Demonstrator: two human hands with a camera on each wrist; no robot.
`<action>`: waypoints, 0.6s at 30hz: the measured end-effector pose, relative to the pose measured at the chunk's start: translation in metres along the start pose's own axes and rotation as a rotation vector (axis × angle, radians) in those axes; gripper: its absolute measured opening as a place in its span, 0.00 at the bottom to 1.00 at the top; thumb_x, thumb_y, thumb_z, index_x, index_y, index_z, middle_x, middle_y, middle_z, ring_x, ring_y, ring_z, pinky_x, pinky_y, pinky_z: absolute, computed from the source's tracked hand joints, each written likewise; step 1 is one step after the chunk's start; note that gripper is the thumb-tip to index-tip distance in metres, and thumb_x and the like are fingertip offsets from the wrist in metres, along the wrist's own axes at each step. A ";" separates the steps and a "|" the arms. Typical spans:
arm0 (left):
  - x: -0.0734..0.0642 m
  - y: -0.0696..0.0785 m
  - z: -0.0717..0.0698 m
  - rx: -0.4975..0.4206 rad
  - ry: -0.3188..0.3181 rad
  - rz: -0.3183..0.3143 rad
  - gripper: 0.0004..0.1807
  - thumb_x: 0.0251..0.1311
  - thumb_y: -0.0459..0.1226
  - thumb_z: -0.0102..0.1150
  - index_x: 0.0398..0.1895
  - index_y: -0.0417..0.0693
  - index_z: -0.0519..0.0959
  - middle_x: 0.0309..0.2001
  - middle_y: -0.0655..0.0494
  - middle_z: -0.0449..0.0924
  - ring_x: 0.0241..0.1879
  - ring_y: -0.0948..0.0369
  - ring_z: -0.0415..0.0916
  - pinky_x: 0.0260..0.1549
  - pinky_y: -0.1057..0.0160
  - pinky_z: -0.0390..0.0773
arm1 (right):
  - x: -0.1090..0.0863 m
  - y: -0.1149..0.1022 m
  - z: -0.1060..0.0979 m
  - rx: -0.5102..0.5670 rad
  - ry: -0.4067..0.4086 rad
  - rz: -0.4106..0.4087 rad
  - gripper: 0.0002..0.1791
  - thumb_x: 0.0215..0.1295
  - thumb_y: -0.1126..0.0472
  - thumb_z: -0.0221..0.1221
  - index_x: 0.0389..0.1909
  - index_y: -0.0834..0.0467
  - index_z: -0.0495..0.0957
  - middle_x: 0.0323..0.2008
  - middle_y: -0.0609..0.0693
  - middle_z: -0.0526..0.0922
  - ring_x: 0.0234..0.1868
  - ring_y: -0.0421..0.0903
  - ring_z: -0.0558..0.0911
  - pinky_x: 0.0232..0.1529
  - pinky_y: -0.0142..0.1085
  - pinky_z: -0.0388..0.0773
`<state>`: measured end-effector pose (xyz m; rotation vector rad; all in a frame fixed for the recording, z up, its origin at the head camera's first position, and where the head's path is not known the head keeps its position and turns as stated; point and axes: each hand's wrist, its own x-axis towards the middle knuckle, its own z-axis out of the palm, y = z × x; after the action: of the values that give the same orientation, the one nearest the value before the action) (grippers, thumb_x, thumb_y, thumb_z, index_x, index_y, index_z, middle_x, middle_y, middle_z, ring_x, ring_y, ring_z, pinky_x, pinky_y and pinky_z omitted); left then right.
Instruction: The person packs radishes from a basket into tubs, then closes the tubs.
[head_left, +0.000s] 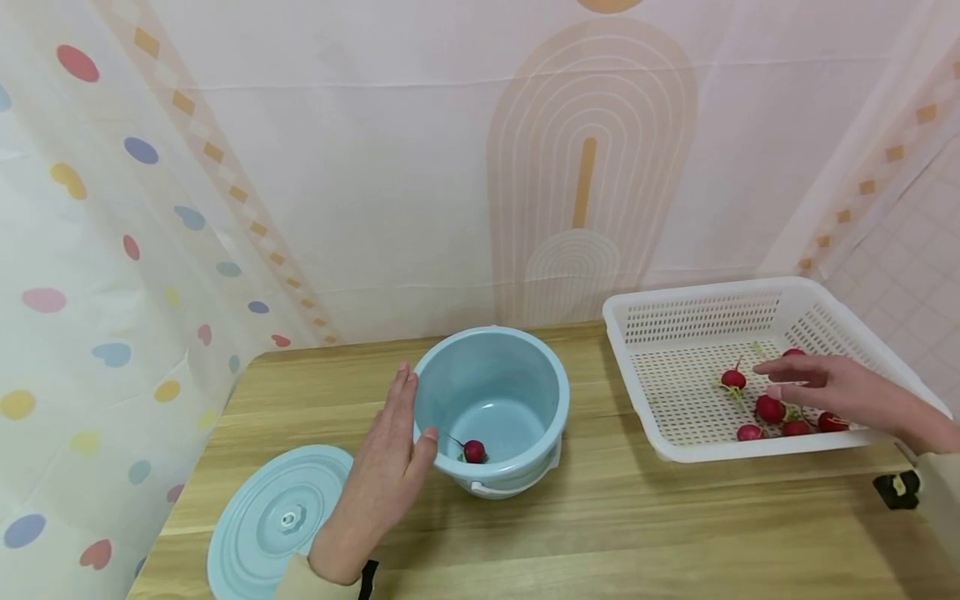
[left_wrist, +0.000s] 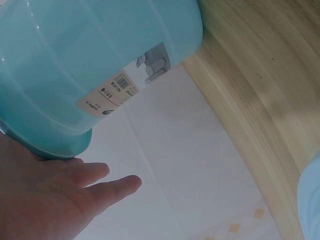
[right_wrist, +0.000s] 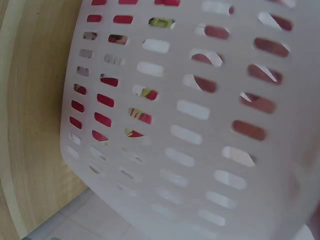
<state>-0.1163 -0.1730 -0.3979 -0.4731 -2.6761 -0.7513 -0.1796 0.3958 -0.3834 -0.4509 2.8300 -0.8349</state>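
A light-blue bucket (head_left: 491,400) stands mid-table with one radish (head_left: 474,451) on its bottom. My left hand (head_left: 382,467) rests against the bucket's left rim, fingers straight. In the left wrist view, that hand (left_wrist: 55,195) touches the rim from outside, and a paper label (left_wrist: 125,82) shows on the bucket's wall. Over the white slotted basket (head_left: 652,417) my right hand (head_left: 840,387) hovers with bent, parted fingers and nothing visible between them. Several radishes lie below it, a radish (head_left: 769,408) being nearest. The basket's wall (right_wrist: 165,125) mostly hides the right hand in the right wrist view.
The bucket's round blue lid (head_left: 281,508) lies on the wooden table (head_left: 600,533), left of the bucket and partly behind my left forearm. A patterned curtain (head_left: 390,183) hangs along the table's back edge and left side. The bucket's handle (head_left: 517,487) hangs down in front.
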 end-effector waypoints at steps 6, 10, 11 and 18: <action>0.000 0.000 0.001 0.000 0.006 0.005 0.36 0.75 0.39 0.48 0.81 0.32 0.52 0.83 0.44 0.45 0.79 0.43 0.51 0.69 0.33 0.62 | 0.006 0.011 -0.001 0.044 -0.056 -0.014 0.23 0.74 0.58 0.61 0.63 0.67 0.78 0.56 0.66 0.83 0.46 0.26 0.78 0.39 0.33 0.82; 0.000 0.000 0.001 -0.006 0.012 0.005 0.36 0.75 0.38 0.49 0.80 0.31 0.53 0.83 0.43 0.46 0.79 0.44 0.51 0.70 0.35 0.62 | 0.009 0.017 -0.002 0.119 -0.128 -0.020 0.23 0.73 0.60 0.61 0.63 0.69 0.76 0.56 0.65 0.83 0.47 0.27 0.79 0.41 0.34 0.83; 0.000 0.000 0.001 -0.007 0.014 0.006 0.36 0.75 0.38 0.49 0.80 0.31 0.53 0.83 0.42 0.46 0.79 0.44 0.51 0.71 0.36 0.62 | 0.010 0.019 -0.002 0.128 -0.146 -0.021 0.23 0.73 0.60 0.61 0.63 0.69 0.77 0.56 0.65 0.83 0.47 0.27 0.79 0.41 0.34 0.83; 0.000 0.000 0.001 -0.008 0.016 0.006 0.37 0.75 0.39 0.48 0.80 0.31 0.52 0.83 0.42 0.46 0.80 0.45 0.49 0.72 0.38 0.60 | 0.015 0.029 -0.002 0.133 -0.225 -0.019 0.22 0.73 0.60 0.62 0.62 0.68 0.78 0.57 0.63 0.82 0.48 0.26 0.77 0.41 0.32 0.81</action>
<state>-0.1167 -0.1719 -0.3988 -0.4747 -2.6569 -0.7611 -0.2013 0.4148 -0.3985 -0.5179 2.5516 -0.9075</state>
